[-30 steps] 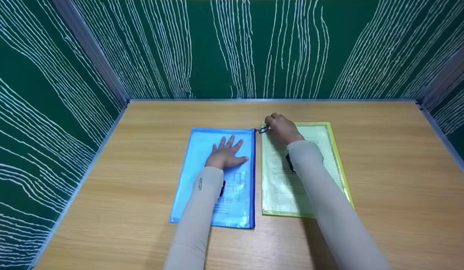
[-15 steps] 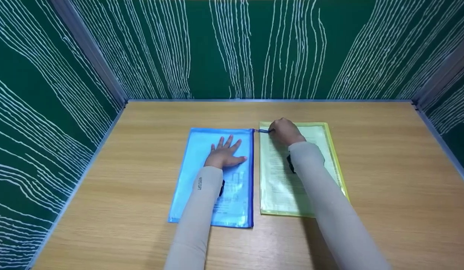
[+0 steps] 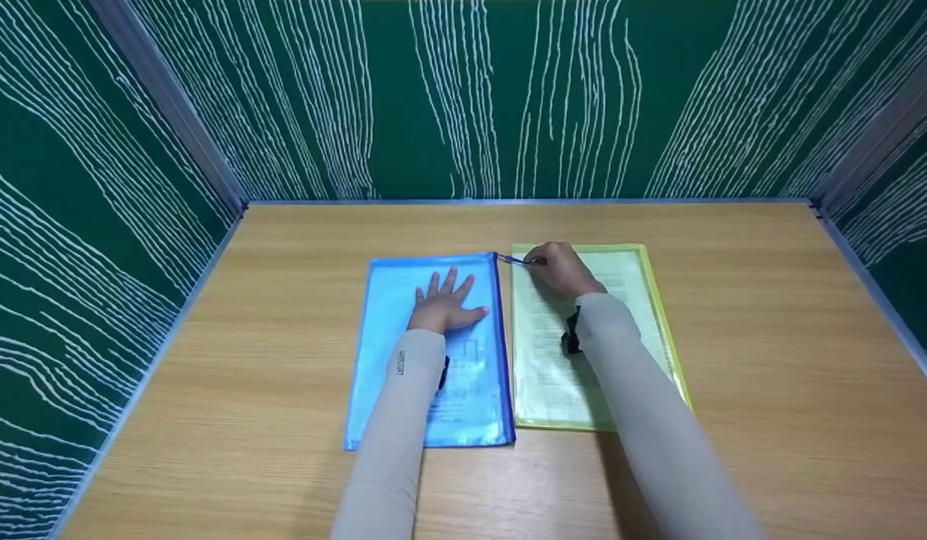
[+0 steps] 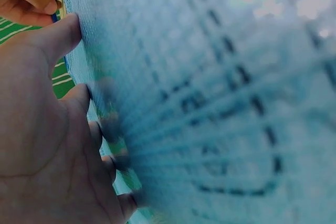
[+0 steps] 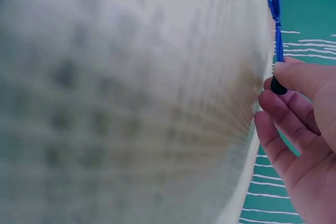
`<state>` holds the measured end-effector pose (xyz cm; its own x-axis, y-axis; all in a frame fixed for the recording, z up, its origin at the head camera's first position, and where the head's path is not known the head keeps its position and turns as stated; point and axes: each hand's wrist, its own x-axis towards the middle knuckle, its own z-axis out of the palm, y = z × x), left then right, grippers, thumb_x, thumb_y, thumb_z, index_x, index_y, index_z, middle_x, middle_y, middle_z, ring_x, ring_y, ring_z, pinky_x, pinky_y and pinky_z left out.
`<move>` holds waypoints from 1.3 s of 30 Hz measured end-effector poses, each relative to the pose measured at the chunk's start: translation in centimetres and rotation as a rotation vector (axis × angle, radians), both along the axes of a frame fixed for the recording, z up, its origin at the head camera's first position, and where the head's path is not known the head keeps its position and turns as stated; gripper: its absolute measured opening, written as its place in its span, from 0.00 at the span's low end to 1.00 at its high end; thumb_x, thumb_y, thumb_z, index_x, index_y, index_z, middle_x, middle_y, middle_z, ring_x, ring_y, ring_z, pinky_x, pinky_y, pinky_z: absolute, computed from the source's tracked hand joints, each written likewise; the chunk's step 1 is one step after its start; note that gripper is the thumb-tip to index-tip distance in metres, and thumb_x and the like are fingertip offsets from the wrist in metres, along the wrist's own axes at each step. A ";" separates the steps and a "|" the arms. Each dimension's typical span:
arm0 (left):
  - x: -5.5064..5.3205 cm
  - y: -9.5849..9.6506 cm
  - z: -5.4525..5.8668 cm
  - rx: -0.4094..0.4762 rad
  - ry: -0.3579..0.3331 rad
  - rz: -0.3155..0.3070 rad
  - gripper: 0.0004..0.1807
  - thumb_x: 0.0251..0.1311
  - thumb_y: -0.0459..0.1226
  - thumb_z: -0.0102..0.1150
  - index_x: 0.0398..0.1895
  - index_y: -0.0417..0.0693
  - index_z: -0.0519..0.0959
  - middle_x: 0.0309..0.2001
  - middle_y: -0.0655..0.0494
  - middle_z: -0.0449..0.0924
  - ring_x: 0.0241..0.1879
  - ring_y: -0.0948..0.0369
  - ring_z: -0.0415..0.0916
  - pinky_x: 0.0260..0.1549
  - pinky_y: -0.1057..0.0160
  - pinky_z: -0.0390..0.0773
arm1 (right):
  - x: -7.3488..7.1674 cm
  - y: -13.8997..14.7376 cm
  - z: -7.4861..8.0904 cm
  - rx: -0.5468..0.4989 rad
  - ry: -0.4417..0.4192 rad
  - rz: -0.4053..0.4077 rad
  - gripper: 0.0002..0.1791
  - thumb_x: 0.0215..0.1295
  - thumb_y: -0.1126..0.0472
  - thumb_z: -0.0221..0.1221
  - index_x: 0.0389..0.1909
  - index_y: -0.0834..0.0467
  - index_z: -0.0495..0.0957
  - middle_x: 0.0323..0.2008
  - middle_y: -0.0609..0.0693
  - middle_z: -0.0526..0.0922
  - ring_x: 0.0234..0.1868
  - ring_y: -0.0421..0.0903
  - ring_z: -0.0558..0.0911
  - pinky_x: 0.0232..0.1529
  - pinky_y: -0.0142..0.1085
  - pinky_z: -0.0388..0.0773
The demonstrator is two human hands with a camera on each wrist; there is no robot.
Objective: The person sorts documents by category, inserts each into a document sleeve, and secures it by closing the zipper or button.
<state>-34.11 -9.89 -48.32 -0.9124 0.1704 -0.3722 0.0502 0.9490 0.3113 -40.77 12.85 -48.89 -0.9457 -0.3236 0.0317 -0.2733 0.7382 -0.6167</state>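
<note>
A blue mesh zip folder (image 3: 471,405) with printed paper inside lies on the table, its dark blue zip edge on the right. My left hand (image 3: 445,306) rests on it, fingers spread and straight, palm toward it in the left wrist view (image 4: 58,129). From the folder's top right corner runs a blue zip-pull cord (image 5: 279,38), stretched rightward. My right hand (image 3: 559,268) pinches its black end (image 5: 279,86) between thumb and index finger, over the top of a yellow zip folder (image 3: 542,390). The other right fingers are loosely bent close to the yellow folder.
The two folders lie side by side on a wooden table (image 3: 231,360), nearly meeting at the blue one's lower right corner. Green panels (image 3: 403,97) with white wavy lines stand at the back and sides, joined by grey corner posts (image 3: 163,105).
The right hand has gripped the zip-pull cord and drawn it taut, moving slightly nearer. The blue folder has turned a little, its lower right corner swinging toward the yellow folder. The left hand stays spread.
</note>
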 end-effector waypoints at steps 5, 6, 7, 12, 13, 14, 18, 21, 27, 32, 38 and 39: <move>0.0 0.1 0.1 0.016 -0.007 0.019 0.43 0.62 0.65 0.43 0.77 0.67 0.42 0.78 0.58 0.29 0.76 0.49 0.22 0.72 0.41 0.30 | 0.3 0.3 -0.5 -0.127 -0.108 -0.025 0.12 0.69 0.65 0.54 0.47 0.61 0.84 0.49 0.58 0.83 0.49 0.51 0.78 0.53 0.46 0.76; 0.0 0.1 0.1 0.018 -0.009 0.020 0.43 0.62 0.65 0.43 0.77 0.67 0.42 0.78 0.58 0.29 0.76 0.49 0.22 0.72 0.41 0.30 | 0.4 0.3 -0.5 -0.150 -0.127 -0.035 0.12 0.69 0.65 0.54 0.48 0.61 0.83 0.49 0.58 0.83 0.49 0.50 0.78 0.52 0.45 0.76; 0.0 0.1 0.1 0.018 -0.009 0.021 0.43 0.62 0.65 0.43 0.77 0.67 0.42 0.78 0.58 0.29 0.76 0.49 0.22 0.72 0.41 0.30 | 0.5 0.4 -0.6 -0.168 -0.139 -0.043 0.12 0.69 0.65 0.54 0.48 0.60 0.83 0.50 0.58 0.83 0.48 0.50 0.77 0.53 0.45 0.76; 0.0 0.0 0.2 0.024 -0.014 0.023 0.43 0.62 0.65 0.44 0.77 0.67 0.43 0.78 0.59 0.29 0.76 0.49 0.22 0.72 0.41 0.30 | 0.8 0.1 -1.0 -0.225 -0.152 -0.057 0.13 0.68 0.66 0.55 0.47 0.62 0.84 0.49 0.59 0.83 0.49 0.50 0.78 0.54 0.44 0.76; 0.0 0.0 0.2 0.028 -0.016 0.026 0.43 0.62 0.65 0.44 0.77 0.67 0.43 0.78 0.59 0.30 0.76 0.49 0.22 0.72 0.41 0.30 | 0.9 0.1 -1.0 -0.229 -0.154 -0.058 0.13 0.68 0.66 0.55 0.47 0.62 0.84 0.49 0.59 0.83 0.49 0.50 0.78 0.54 0.44 0.76; 0.0 0.0 0.3 0.032 -0.019 0.029 0.43 0.62 0.65 0.45 0.77 0.67 0.43 0.78 0.59 0.30 0.76 0.49 0.22 0.72 0.41 0.30 | 1.0 0.1 -1.0 -0.234 -0.157 -0.060 0.13 0.68 0.66 0.55 0.47 0.63 0.84 0.49 0.59 0.83 0.50 0.50 0.78 0.55 0.44 0.76; 0.0 0.1 0.4 0.037 -0.031 0.041 0.44 0.61 0.64 0.46 0.77 0.67 0.44 0.78 0.59 0.30 0.76 0.49 0.22 0.72 0.41 0.30 | 1.4 0.0 -1.1 -0.235 -0.174 -0.069 0.13 0.68 0.65 0.54 0.49 0.62 0.83 0.50 0.60 0.83 0.51 0.51 0.78 0.56 0.46 0.76; 0.0 0.1 0.5 0.039 -0.041 0.044 0.44 0.61 0.64 0.46 0.77 0.67 0.44 0.78 0.59 0.30 0.76 0.49 0.22 0.72 0.42 0.30 | 1.5 -0.1 -1.1 -0.241 -0.190 -0.082 0.14 0.68 0.65 0.54 0.49 0.62 0.83 0.50 0.60 0.83 0.52 0.52 0.78 0.57 0.46 0.74; -0.1 0.1 0.7 0.026 -0.044 0.029 0.44 0.62 0.64 0.46 0.77 0.67 0.43 0.78 0.59 0.29 0.76 0.48 0.23 0.72 0.41 0.31 | 1.7 -0.2 -1.2 -0.267 -0.209 -0.089 0.13 0.67 0.65 0.54 0.48 0.63 0.83 0.50 0.60 0.83 0.51 0.50 0.77 0.56 0.43 0.75; -0.2 0.2 0.6 0.019 -0.042 0.029 0.44 0.61 0.65 0.45 0.77 0.67 0.43 0.78 0.59 0.29 0.76 0.49 0.22 0.72 0.41 0.30 | 1.8 -0.2 -1.1 -0.268 -0.239 -0.114 0.13 0.68 0.64 0.54 0.48 0.61 0.83 0.50 0.58 0.83 0.48 0.49 0.76 0.54 0.42 0.74; -0.2 0.2 0.7 0.019 -0.041 0.027 0.44 0.61 0.65 0.46 0.77 0.67 0.43 0.78 0.59 0.29 0.76 0.48 0.22 0.71 0.40 0.31 | 2.0 -0.4 -0.9 -0.252 -0.257 -0.118 0.14 0.68 0.64 0.54 0.49 0.61 0.83 0.51 0.58 0.82 0.51 0.50 0.76 0.57 0.44 0.74; -0.2 0.2 0.7 0.020 -0.043 0.029 0.44 0.61 0.65 0.46 0.77 0.67 0.43 0.78 0.59 0.29 0.76 0.48 0.22 0.71 0.40 0.31 | 2.0 -0.4 -0.9 -0.248 -0.259 -0.115 0.14 0.68 0.64 0.53 0.50 0.62 0.83 0.52 0.58 0.82 0.52 0.50 0.76 0.58 0.44 0.74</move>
<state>-34.33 -9.73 -47.62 -0.9003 0.1524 -0.4077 0.0093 0.9433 0.3320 -38.77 12.45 -49.79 -0.9624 -0.2273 -0.1491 -0.0089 0.5744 -0.8186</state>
